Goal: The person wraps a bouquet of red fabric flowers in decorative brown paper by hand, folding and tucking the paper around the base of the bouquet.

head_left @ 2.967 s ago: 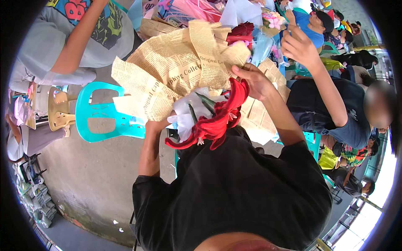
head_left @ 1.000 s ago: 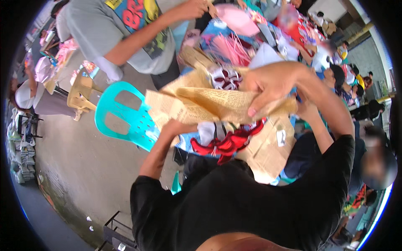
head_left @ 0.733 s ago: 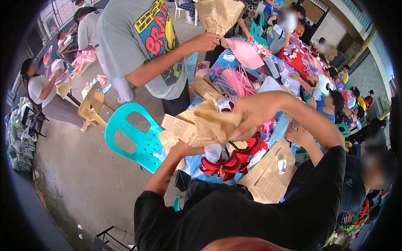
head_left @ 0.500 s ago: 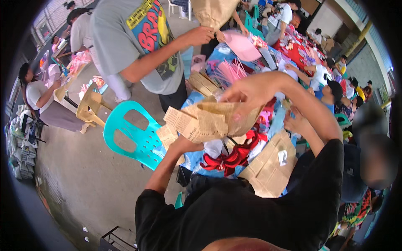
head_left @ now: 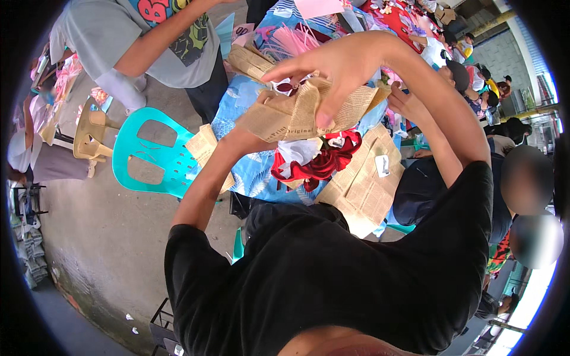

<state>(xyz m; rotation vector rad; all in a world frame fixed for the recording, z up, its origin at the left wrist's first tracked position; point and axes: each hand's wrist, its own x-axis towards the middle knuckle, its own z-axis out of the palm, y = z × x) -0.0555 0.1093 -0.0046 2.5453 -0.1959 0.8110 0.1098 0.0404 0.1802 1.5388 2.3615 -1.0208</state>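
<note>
Head view, looking down: got some newsprint-patterned wrapping paper (head_left: 306, 115) up in front of the chest, just over the near side of the blue tablecloth (head_left: 252, 173). Gripping its lower left side with the left hand (head_left: 248, 140), fingers partly tucked behind the folds, so can't tell how tight. Above it, the right hand (head_left: 335, 74) arched wide, with thumb against the near face and fingers reaching left, spread rather than clenched.

Right below the paper: red flowers (head_left: 332, 163) and a wad of white tissue (head_left: 297, 151), with a flat brown sheet (head_left: 362, 178) just to the right. Can't tell whether attached to the bundle or resting separately.

Handling-wise, probably super light, crisp more than limp, quick to crease and easy to tear along folds. Likely not slippery. Best to hold low, near the left hand, flat-fingered and gentle; wouldn't yank the loose top edges. As for the flowers, probably soft and bendy, so better held by the stems than squashed by the petals.
</note>
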